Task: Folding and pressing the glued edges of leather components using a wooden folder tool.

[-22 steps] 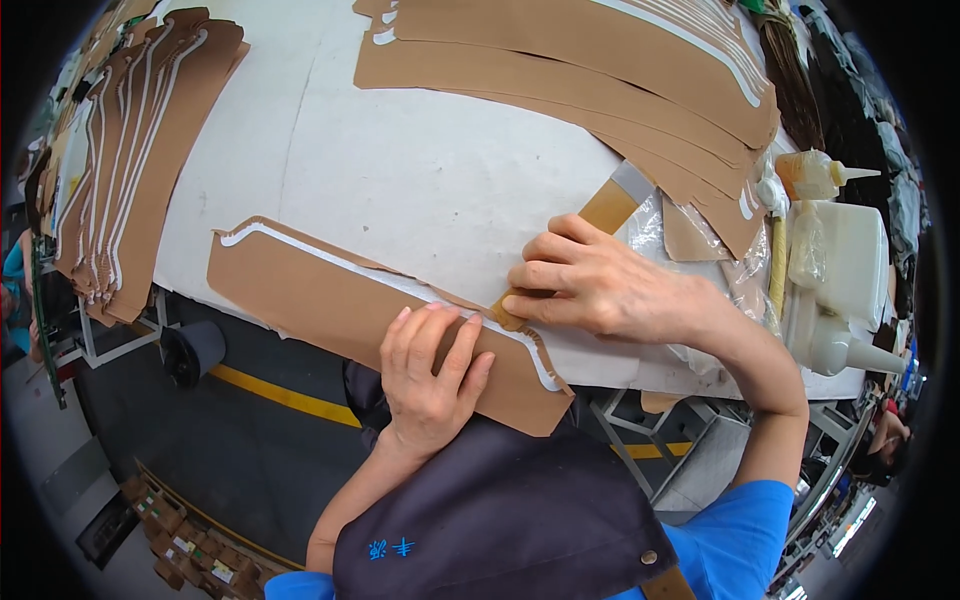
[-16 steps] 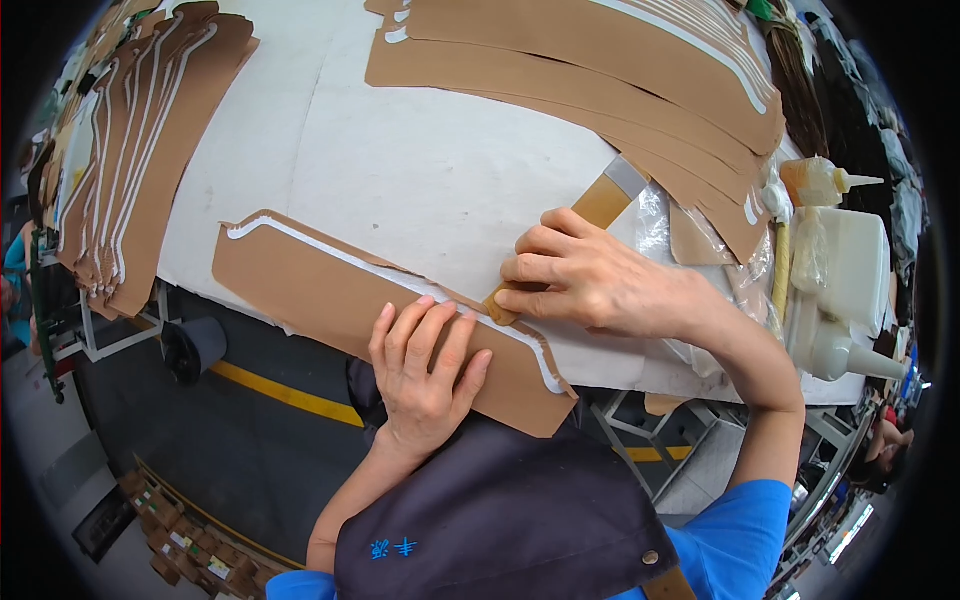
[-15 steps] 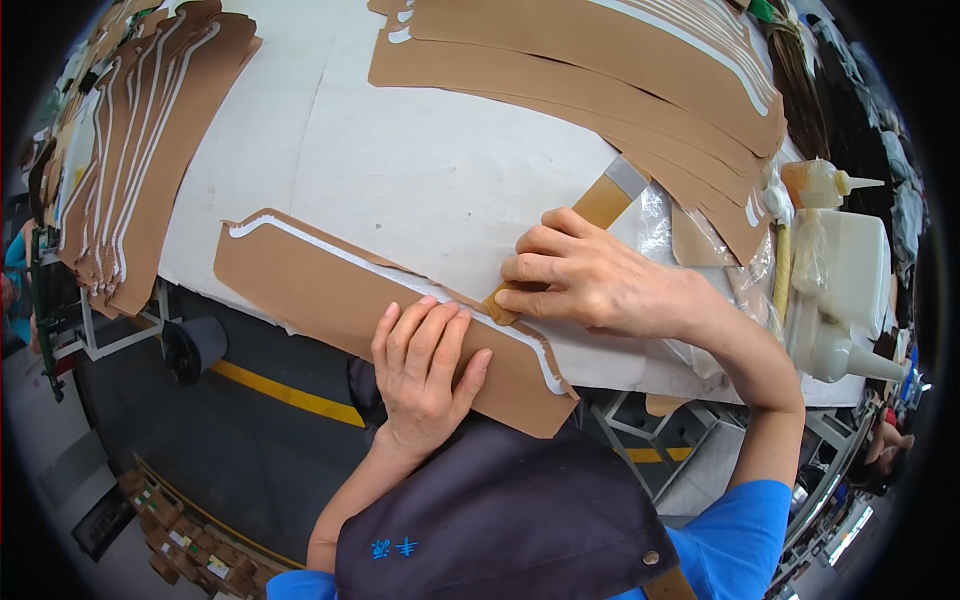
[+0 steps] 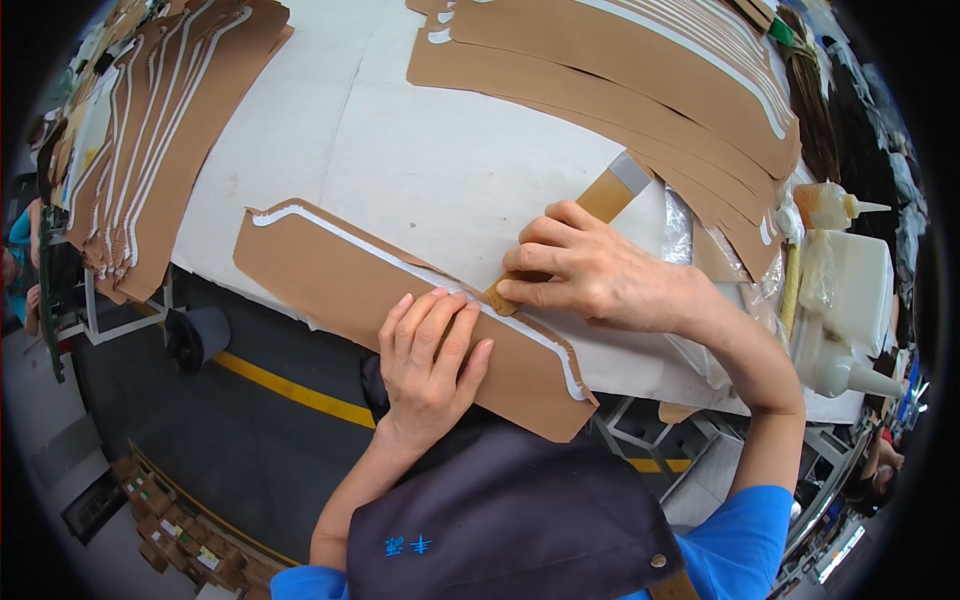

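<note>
A long brown panel (image 4: 340, 262), leather-like, lies at the table's near edge, with a white strip (image 4: 375, 252) along its far side. My left hand (image 4: 430, 350) rests on the panel with fingers stretched out, their tips by the strip. In my right hand (image 4: 590, 270) is a flat tan tool (image 4: 607, 196) with a grey end (image 4: 630, 173). Its grey end points away to the far right. The tool's rounded lower end (image 4: 498, 300) touches the panel's far edge beside the strip, just right of my left fingertips. Part of the tool is hidden by my right fingers.
Stacked brown panels with white strips (image 4: 600, 75) lie at the far right, others (image 4: 170, 130) at the far left. Plastic bottles (image 4: 850, 290) and an amber nozzle bottle (image 4: 826, 206) stand at the right. Below the table is a dark bucket (image 4: 197, 335).
The whole scene has shifted slightly to the right in view. Both hands keep nearly the same place on the panel, and the tool's lower end has shifted slightly leftward along the edge.
</note>
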Available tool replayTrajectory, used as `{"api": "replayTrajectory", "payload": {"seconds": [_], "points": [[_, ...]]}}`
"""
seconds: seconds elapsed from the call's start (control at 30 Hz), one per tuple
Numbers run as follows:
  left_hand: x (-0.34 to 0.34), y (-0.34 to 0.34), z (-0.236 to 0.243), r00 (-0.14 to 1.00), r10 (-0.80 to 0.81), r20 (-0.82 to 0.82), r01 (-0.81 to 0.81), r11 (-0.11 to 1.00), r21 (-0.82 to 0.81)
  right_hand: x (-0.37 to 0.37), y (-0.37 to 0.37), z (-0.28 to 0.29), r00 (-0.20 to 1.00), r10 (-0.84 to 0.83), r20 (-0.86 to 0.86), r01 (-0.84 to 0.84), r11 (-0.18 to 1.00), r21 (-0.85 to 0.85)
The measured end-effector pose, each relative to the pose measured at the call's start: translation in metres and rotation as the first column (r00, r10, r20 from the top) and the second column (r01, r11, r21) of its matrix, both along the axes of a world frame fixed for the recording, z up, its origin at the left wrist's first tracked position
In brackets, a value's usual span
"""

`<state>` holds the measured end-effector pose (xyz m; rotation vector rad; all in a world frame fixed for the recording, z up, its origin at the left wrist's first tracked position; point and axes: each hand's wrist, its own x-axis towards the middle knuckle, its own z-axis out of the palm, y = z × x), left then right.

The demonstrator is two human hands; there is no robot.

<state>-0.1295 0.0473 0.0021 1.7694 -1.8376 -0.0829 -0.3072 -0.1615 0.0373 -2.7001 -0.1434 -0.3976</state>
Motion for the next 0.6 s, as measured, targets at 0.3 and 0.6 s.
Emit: {"api": "replayTrajectory", "payload": {"seconds": [0.3,0.6], "points": [[0.012,-0.005,0.002,0.999,0.036,0.033,-0.036,0.999,-0.018,0.017,-0.004,-0.004,1.000,0.003,0.018,-0.003,1.000,0.002],[0.021,-0.008,0.007,0.996,0.071,0.062,-0.069,0.997,-0.030,0.033,-0.007,-0.008,0.999,0.000,0.037,-0.001,1.000,0.006]]}}
